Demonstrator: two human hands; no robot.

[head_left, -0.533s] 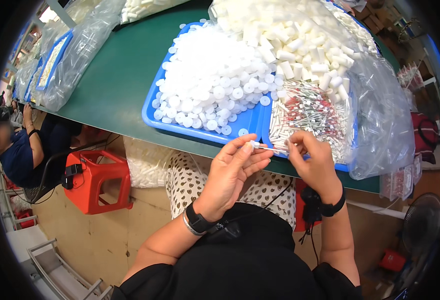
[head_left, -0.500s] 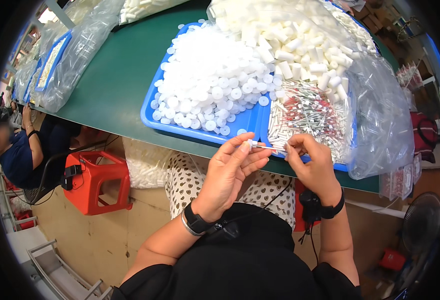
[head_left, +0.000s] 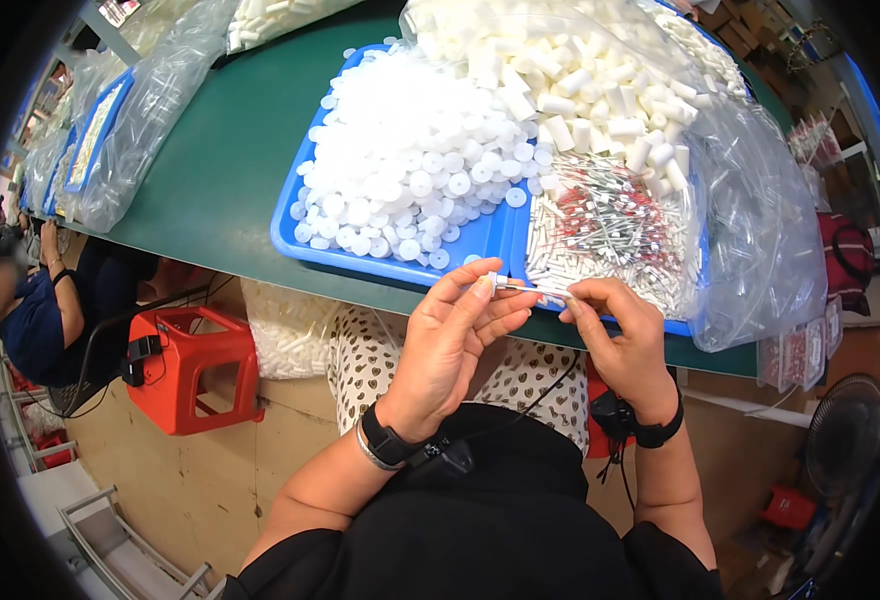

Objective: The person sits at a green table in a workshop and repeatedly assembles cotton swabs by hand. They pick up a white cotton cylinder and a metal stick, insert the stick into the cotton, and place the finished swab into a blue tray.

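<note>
In front of the tray, my left hand (head_left: 442, 345) pinches a small white plastic piece (head_left: 497, 283) between thumb and forefinger, its other fingers curled loosely. A thin whitish stick (head_left: 532, 290) runs from that piece toward my right hand (head_left: 622, 338), whose thumb and fingertips close on its far end. How the stick meets the plastic piece is too small to tell. Just beyond my hands lies a blue tray (head_left: 305, 252) with a heap of translucent white discs (head_left: 420, 185). Its right compartment holds slim white sticks (head_left: 552, 240) and thin red-and-white pieces (head_left: 615, 215).
Cream-white foam cylinders (head_left: 580, 85) spill from a clear plastic bag (head_left: 755, 220) behind and right of the tray. Everything rests on a green table (head_left: 210, 170). A red stool (head_left: 195, 370) stands on the floor at left, near a seated person (head_left: 45, 310). A fan (head_left: 845, 435) is at right.
Both hands keep their pinch on the piece and stick. My right fingertips have shifted slightly along the stick's end. The whole view has moved a little.
</note>
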